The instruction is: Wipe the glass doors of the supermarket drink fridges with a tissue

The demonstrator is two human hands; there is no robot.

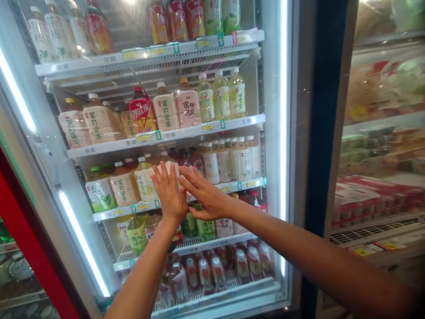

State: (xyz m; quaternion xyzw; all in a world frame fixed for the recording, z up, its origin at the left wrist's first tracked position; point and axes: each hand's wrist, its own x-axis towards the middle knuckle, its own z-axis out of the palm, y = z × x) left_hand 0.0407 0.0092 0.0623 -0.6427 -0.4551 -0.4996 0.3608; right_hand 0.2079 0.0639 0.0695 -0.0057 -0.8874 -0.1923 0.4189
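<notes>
My left hand [170,195] is raised in front of a lit drinks fridge, fingers up and spread a little, palm forward. Beside it my right hand [204,192] reaches in from the right, its stretched fingers pointing left and touching or overlapping the left hand's fingers. Neither hand holds anything. Behind them are large tea bottles, among them a white-labelled bottle [124,186] and a yellow-labelled bottle [146,180] on the third shelf [109,215]. Slim white bottles [244,158] stand to the right of my hands. Whether my fingers touch a glass door or a bottle I cannot tell.
Bottles fill the upper shelf [149,52] and the second shelf [175,134]. Small bottles [217,272] stand at the bottom. The fridge's bright light strip [283,133] runs down its right side. Another stocked shelf unit [381,115] is at the far right, and a red edge [29,243] at the left.
</notes>
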